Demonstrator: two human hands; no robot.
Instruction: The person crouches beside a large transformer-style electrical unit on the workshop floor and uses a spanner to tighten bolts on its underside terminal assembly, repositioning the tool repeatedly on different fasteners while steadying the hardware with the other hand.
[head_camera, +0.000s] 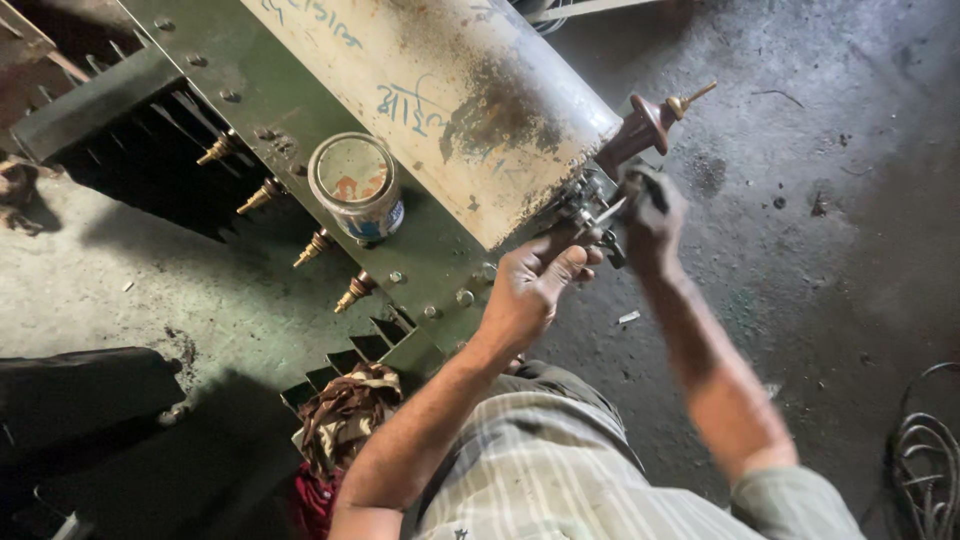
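A large grey-green transformer with a rusty cylindrical tank fills the upper left. At the tank's lower right end sits a metal fitting beneath a brown insulator bushing with a brass stud. My left hand grips the underside of that fitting. My right hand is closed on a small dark tool right beside the fitting. A tin can stands on the transformer lid, left of my hands.
Several brass terminals line the lid edge. Dark cooling fins stick out at the left. A crumpled rag lies near my left arm. Coiled wire lies on the stained concrete floor at the lower right.
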